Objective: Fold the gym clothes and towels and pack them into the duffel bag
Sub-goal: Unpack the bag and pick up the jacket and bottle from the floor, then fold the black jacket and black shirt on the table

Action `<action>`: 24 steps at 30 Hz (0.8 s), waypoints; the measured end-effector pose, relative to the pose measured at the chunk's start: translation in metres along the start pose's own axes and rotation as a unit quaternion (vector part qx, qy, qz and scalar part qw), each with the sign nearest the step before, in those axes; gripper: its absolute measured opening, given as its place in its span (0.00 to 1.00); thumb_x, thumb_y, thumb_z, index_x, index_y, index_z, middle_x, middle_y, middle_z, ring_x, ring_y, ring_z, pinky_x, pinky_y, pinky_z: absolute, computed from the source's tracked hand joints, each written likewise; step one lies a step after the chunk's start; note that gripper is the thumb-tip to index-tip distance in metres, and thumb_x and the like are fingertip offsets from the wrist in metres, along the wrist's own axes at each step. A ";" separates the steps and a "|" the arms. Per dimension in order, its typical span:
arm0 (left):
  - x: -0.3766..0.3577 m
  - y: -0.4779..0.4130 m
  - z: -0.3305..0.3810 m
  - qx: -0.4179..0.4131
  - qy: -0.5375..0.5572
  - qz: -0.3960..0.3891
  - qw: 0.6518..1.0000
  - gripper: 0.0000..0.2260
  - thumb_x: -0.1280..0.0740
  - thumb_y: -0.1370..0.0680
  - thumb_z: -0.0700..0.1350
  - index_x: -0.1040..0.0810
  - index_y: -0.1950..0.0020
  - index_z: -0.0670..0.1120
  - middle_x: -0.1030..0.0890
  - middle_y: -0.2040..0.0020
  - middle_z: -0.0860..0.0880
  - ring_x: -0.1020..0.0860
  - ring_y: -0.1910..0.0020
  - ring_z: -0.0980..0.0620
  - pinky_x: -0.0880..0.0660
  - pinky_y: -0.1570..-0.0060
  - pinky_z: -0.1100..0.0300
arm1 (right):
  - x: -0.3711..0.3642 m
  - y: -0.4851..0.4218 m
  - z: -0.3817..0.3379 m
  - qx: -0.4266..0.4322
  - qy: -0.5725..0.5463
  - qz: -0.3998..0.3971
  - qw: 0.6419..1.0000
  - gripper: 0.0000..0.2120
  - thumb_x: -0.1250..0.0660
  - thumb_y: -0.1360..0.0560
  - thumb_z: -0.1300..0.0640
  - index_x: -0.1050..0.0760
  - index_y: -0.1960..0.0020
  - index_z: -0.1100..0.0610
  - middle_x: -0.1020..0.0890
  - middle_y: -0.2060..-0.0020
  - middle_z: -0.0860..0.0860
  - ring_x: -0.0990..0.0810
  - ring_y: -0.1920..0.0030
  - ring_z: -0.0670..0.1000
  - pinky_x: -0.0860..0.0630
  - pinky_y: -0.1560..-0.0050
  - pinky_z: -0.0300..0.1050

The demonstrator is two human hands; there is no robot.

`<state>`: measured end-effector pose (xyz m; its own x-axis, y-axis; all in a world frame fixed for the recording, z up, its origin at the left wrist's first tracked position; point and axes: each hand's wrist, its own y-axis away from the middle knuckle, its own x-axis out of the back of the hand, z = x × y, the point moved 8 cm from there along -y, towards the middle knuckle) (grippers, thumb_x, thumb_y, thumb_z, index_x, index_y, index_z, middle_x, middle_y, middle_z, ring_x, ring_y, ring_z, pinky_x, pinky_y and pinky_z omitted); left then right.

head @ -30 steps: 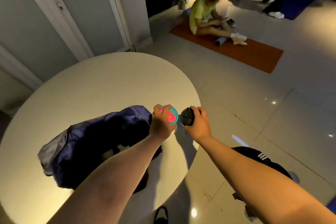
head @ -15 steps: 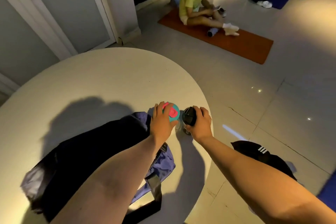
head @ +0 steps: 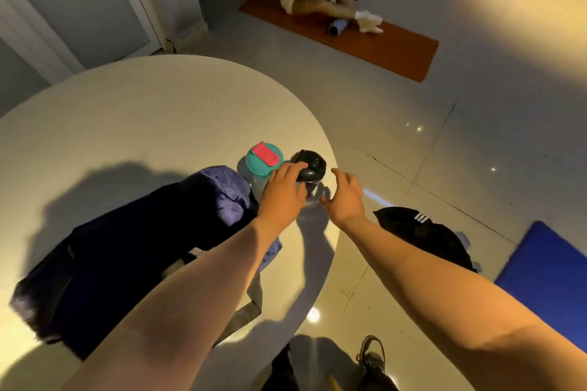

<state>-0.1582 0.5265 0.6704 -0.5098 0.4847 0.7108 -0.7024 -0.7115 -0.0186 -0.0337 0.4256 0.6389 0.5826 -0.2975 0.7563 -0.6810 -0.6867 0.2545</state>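
view: head, wide-angle, worn on the person | faces: forward and steeply down along both forearms | near: left hand (head: 282, 190) and right hand (head: 344, 197) close, mid-frame | covers: round table (head: 158, 111), floor (head: 444, 168) beyond its edge, orange mat (head: 397, 47) far off

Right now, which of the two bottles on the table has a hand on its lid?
The black-lidded bottle: the left hand lays its fingers on that lid. The teal lid, with its pink flap, is bare.
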 end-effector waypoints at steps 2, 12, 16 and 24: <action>-0.026 0.017 0.023 -0.006 0.018 -0.054 0.998 0.20 0.37 0.19 0.39 0.29 0.27 0.47 0.28 0.30 0.46 0.28 0.34 0.45 0.31 0.36 0.53 | 0.014 0.021 0.030 -0.025 0.001 0.007 1.000 0.33 0.30 0.22 0.57 0.41 0.21 0.54 0.37 0.26 0.57 0.37 0.26 0.59 0.36 0.28 0.50; -0.234 0.072 0.139 -0.043 -0.043 -0.291 0.955 0.24 0.37 0.18 0.42 0.35 0.22 0.51 0.34 0.25 0.48 0.33 0.28 0.44 0.34 0.28 0.50 | 0.088 0.125 0.251 -0.198 -0.032 0.039 0.979 0.30 0.29 0.24 0.57 0.36 0.24 0.56 0.29 0.32 0.61 0.30 0.32 0.63 0.31 0.32 0.54; -0.330 0.084 0.192 -0.055 -0.064 -0.338 0.937 0.26 0.35 0.20 0.42 0.35 0.22 0.49 0.33 0.25 0.46 0.31 0.30 0.42 0.33 0.29 0.50 | 0.120 0.140 0.350 -0.262 -0.067 0.071 0.960 0.30 0.30 0.23 0.57 0.36 0.24 0.56 0.29 0.32 0.60 0.30 0.32 0.64 0.32 0.31 0.54; -0.541 0.070 0.239 -0.087 -0.106 -0.397 0.907 0.27 0.36 0.18 0.47 0.41 0.20 0.51 0.39 0.21 0.45 0.35 0.25 0.42 0.32 0.30 0.46 | 0.147 0.107 0.546 -0.325 -0.122 0.113 0.931 0.29 0.32 0.22 0.56 0.37 0.22 0.54 0.29 0.31 0.59 0.30 0.32 0.63 0.31 0.30 0.56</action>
<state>0.1874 0.0931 0.4527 0.2859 0.6882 0.6669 -0.8838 -0.0796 0.4610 0.2211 -0.0542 0.4481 0.4220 -0.5811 0.6959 -0.8768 -0.0664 0.4762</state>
